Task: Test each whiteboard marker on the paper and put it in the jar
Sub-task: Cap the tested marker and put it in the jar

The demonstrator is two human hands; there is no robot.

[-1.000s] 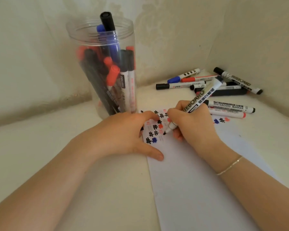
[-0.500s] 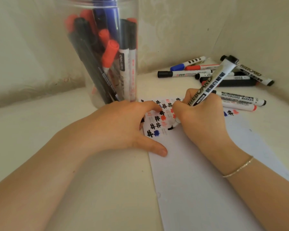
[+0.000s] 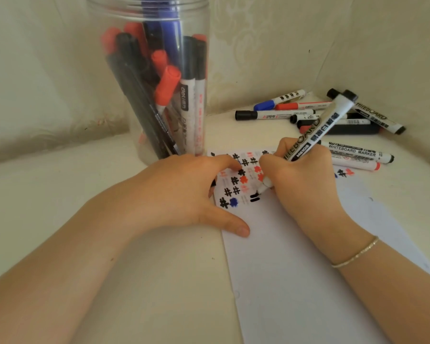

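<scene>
The right hand (image 3: pixel 305 184) pinches a whiteboard marker (image 3: pixel 318 131) low on its barrel — fingers curled round it, tip down on the paper (image 3: pixel 296 269) beside two fresh black strokes (image 3: pixel 255 197). The left hand (image 3: pixel 181 192) rests on the paper's edge, thumb extended; it seems to hold a dark cap, mostly hidden. The jar (image 3: pixel 147 78) stands just behind — loose markers (image 3: pixel 273 114) lie far right.

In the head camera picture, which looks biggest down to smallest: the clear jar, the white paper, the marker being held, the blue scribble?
1. White paper sheet, nearest the camera
2. Clear plastic jar, top cut off
3. White black-ink marker in the right hand
4. Blue scribble
</scene>
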